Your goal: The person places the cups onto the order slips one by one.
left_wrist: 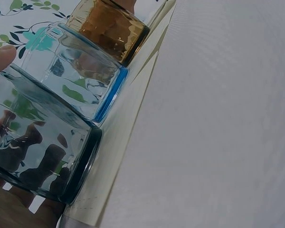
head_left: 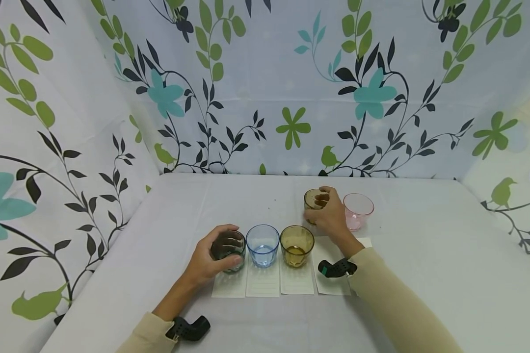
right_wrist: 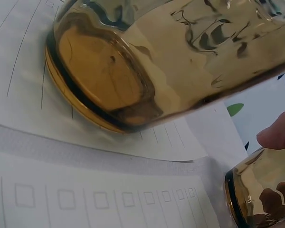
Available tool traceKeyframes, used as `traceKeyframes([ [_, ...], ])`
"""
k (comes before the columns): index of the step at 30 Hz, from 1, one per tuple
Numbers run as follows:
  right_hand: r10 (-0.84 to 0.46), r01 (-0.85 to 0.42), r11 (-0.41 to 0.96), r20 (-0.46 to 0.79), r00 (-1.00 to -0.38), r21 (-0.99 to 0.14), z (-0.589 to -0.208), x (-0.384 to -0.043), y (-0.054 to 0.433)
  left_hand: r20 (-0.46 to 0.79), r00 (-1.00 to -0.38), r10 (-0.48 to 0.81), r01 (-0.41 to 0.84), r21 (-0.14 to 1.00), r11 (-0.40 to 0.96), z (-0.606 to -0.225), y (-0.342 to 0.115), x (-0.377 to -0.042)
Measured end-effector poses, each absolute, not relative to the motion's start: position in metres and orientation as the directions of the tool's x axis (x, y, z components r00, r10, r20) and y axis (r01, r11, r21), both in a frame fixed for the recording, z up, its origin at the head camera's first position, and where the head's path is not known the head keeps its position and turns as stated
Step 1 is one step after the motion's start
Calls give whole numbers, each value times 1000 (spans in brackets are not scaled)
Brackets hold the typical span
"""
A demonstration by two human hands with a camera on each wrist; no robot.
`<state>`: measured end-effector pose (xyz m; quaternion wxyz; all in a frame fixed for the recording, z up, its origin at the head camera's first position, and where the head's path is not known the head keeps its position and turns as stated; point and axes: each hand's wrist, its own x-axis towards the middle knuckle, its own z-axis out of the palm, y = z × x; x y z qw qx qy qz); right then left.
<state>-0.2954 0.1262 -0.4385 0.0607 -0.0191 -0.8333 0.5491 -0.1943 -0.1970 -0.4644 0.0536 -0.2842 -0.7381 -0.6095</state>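
Observation:
My left hand (head_left: 214, 255) grips a dark grey-green drinking glass (head_left: 229, 260) at the left end of a row, fingers behind it and thumb in front. Beside it stand a blue glass (head_left: 263, 249) and an amber glass (head_left: 297, 247), all three upright on paper sheets. Farther back, my right hand (head_left: 331, 215) holds a brownish glass (head_left: 312, 198) between thumb and fingers. To the right of that hand stands a pink glass (head_left: 357, 211), partly behind it. The right wrist view has the amber glass (right_wrist: 190, 61) large up close, with the held brownish glass (right_wrist: 261, 185) at lower right.
Narrow printed paper sheets (head_left: 262, 289) lie side by side on the white tablecloth (head_left: 256, 323); the right forearm overlaps those at the right end. A leaf-patterned cloth (head_left: 265, 98) hangs along the back and sides. Black wrist devices (head_left: 187, 328) sit on both wrists.

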Motion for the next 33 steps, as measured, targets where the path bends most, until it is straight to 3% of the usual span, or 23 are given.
traceKeyframes([
  [11,169,-33,347,97,-981,-937,-443,-295,123,425,-832,356,484,870,93,-464,-198,-195],
  [26,150,-7,299,54,-987,-954,-449,-295,125,439,-824,358,500,861,96,-468,-198,-193],
  [33,107,-51,276,84,-991,-960,-446,-290,126,441,-822,362,499,862,84,-466,-198,-194],
])
